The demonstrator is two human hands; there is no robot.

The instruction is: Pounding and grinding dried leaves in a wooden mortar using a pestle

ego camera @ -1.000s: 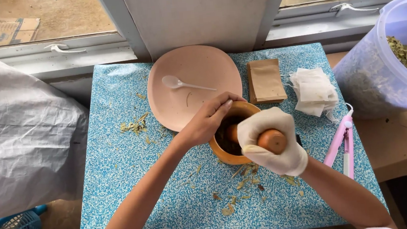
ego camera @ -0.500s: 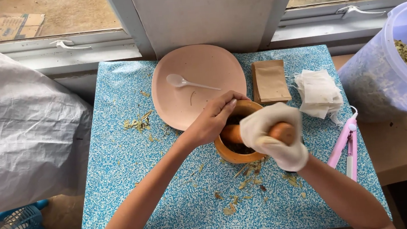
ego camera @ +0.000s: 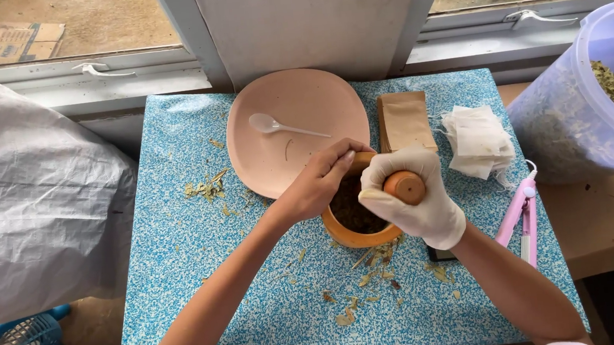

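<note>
An orange-brown wooden mortar stands in the middle of a blue speckled table, with dark crushed leaves inside. My left hand, bare, grips the mortar's far-left rim. My right hand, in a white glove, is closed around a wooden pestle whose round top shows above the fist; its lower end is down in the mortar, hidden.
A pink plate with a white plastic spoon lies behind the mortar. A brown paper pouch, a stack of white filter bags, a pink sealer tool and a clear tub of dried leaves stand right. Leaf scraps litter the table.
The view has shifted slightly. My right hand has moved the pestle a little toward the mortar's right rim; my left hand keeps its grip on the rim.
</note>
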